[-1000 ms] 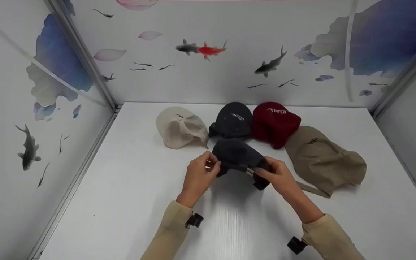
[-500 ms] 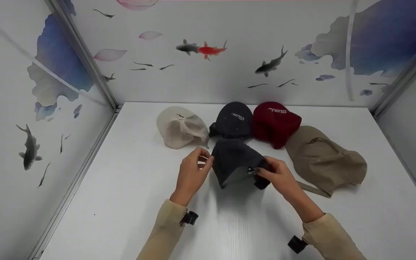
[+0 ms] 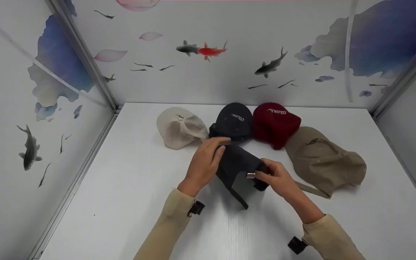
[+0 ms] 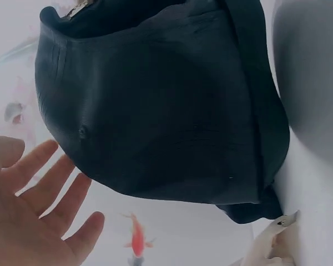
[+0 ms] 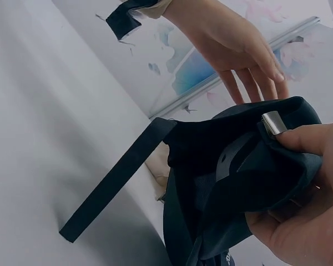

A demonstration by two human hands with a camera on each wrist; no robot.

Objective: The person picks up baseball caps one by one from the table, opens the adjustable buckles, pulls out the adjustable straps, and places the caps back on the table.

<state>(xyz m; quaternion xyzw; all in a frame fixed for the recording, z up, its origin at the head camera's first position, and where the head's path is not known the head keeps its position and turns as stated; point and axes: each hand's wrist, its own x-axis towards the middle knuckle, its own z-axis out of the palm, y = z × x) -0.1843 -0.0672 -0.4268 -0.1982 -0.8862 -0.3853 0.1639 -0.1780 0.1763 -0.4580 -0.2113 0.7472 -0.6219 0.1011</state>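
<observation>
A dark baseball cap [image 3: 237, 159] is held up off the white table, its back toward me. My right hand [image 3: 281, 179] pinches its rear edge, thumb beside a silver metal buckle [image 5: 274, 123]. From the other side of the back opening a loose dark strap [image 5: 119, 180] hangs free, its end pointing down. My left hand [image 3: 203, 162] is at the cap's left side, fingers extended along the crown. In the left wrist view those fingers [image 4: 55, 180] are spread at the crown's edge; whether they touch it I cannot tell.
Behind the held cap lie a cream cap [image 3: 179, 126], a dark grey cap [image 3: 234, 121] and a dark red cap [image 3: 274, 122]. An olive-brown cap [image 3: 323, 155] with a loose strap lies to the right. Walls with painted fish enclose the table [image 3: 121, 216].
My left hand let go of the strap, drew back left, then came in beside the crown with fingers extended. The strap now hangs down. My right hand keeps its hold near the buckle.
</observation>
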